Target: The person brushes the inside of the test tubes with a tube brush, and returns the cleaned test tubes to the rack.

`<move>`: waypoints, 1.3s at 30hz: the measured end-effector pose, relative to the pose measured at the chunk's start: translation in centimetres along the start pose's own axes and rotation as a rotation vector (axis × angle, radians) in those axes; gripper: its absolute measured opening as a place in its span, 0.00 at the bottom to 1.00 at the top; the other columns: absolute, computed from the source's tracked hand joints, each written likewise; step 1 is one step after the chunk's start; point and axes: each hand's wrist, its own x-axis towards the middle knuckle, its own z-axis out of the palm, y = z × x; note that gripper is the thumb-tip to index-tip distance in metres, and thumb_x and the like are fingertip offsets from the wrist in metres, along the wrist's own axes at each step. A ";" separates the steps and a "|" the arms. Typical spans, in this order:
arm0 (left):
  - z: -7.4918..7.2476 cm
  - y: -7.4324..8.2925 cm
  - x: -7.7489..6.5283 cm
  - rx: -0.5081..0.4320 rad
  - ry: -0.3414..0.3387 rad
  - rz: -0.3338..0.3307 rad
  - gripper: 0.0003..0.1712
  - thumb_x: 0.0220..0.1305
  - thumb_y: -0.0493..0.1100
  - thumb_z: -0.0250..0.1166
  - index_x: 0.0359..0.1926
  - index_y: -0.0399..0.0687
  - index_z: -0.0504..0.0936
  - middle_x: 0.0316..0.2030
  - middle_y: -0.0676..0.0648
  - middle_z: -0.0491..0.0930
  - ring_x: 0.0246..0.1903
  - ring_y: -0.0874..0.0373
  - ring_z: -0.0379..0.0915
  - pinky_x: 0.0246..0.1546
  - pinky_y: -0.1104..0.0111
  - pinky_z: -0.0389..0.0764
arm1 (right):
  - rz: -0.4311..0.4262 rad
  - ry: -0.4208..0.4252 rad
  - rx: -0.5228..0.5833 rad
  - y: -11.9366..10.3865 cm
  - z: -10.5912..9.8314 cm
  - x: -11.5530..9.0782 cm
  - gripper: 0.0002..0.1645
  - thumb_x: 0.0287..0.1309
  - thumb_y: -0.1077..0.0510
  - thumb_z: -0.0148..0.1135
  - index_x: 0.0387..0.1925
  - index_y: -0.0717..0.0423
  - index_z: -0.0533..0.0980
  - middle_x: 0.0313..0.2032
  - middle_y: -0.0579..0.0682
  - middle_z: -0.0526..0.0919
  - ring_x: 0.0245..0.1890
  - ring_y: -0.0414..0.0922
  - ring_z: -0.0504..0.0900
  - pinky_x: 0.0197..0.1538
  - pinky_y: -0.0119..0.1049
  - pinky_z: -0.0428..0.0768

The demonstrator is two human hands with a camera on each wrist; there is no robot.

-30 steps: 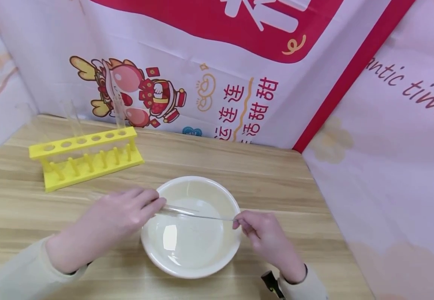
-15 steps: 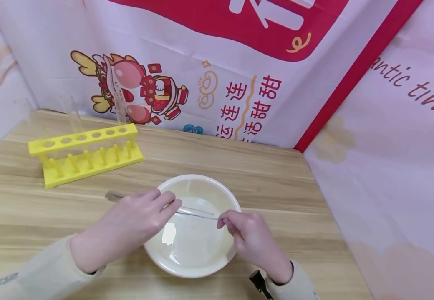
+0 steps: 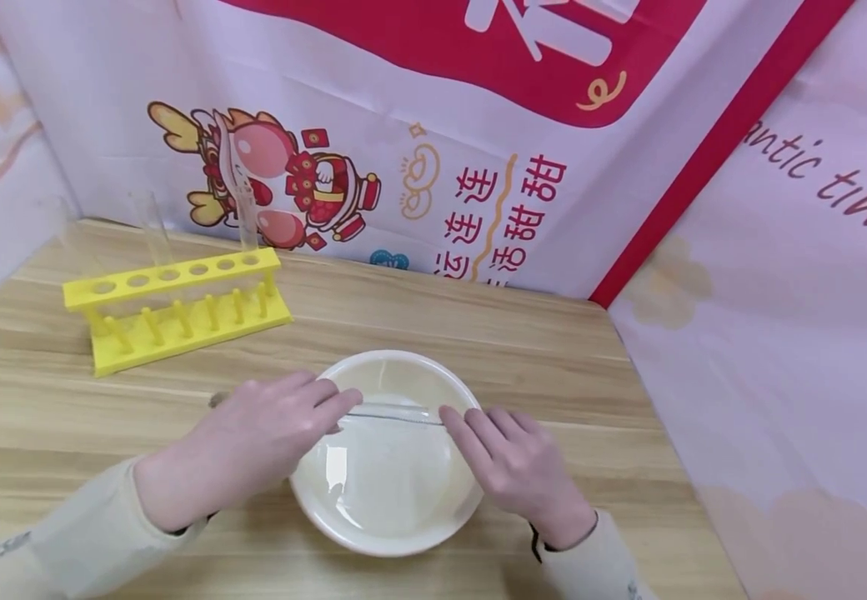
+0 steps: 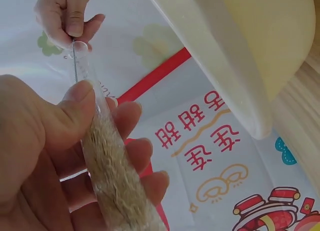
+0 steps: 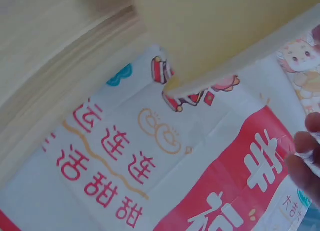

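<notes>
In the head view, my left hand (image 3: pixel 268 437) holds a clear test tube (image 3: pixel 396 409) nearly level above the white basin (image 3: pixel 381 546). The left wrist view shows my thumb and curled fingers round the tube, with the pale bristles of a test tube brush (image 4: pixel 117 176) inside it. From the tube's mouth a thin twisted wire handle (image 3: pixel 407 420) runs to my right hand (image 3: pixel 519 458), whose fingertips pinch its end over the basin's right side. Only a few fingers of the right hand (image 5: pixel 305 158) show at the edge of the right wrist view.
A yellow test tube rack (image 3: pixel 122 286) stands at the back left of the wooden table (image 3: pixel 553 367), with several clear tubes (image 3: pixel 150 225) upright on it. Printed cloth (image 3: pixel 418 75) hangs behind and to the right. Liquid with a bright reflection lies in the basin.
My hands have come closer together: the left shifted right with the tube, the right moved left along with the wire. Less wire shows outside the tube. The right hand has turned knuckles-up.
</notes>
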 end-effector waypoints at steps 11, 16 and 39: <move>-0.7 0.4 0.2 -0.080 -0.145 -0.055 0.23 0.53 0.38 0.76 0.51 0.44 0.81 0.34 0.50 0.81 0.31 0.58 0.78 0.20 0.69 0.79 | -0.159 0.058 -0.124 1.0 0.6 -0.7 0.10 0.64 0.67 0.53 0.35 0.66 0.81 0.22 0.53 0.78 0.14 0.42 0.74 0.19 0.32 0.77; -1.1 0.3 0.2 -0.076 -0.180 -0.069 0.25 0.53 0.38 0.76 0.53 0.44 0.81 0.36 0.48 0.81 0.34 0.56 0.79 0.21 0.67 0.81 | -0.101 0.025 -0.088 0.7 0.4 -0.2 0.11 0.63 0.70 0.50 0.31 0.65 0.79 0.18 0.49 0.70 0.11 0.38 0.66 0.17 0.29 0.69; -1.2 -0.5 -0.5 -0.012 -0.089 -0.021 0.24 0.51 0.40 0.78 0.51 0.44 0.84 0.36 0.47 0.82 0.35 0.54 0.81 0.25 0.64 0.84 | 0.178 -0.239 0.264 0.2 -0.7 -0.9 0.07 0.62 0.61 0.56 0.30 0.54 0.79 0.18 0.42 0.79 0.09 0.38 0.64 0.15 0.28 0.60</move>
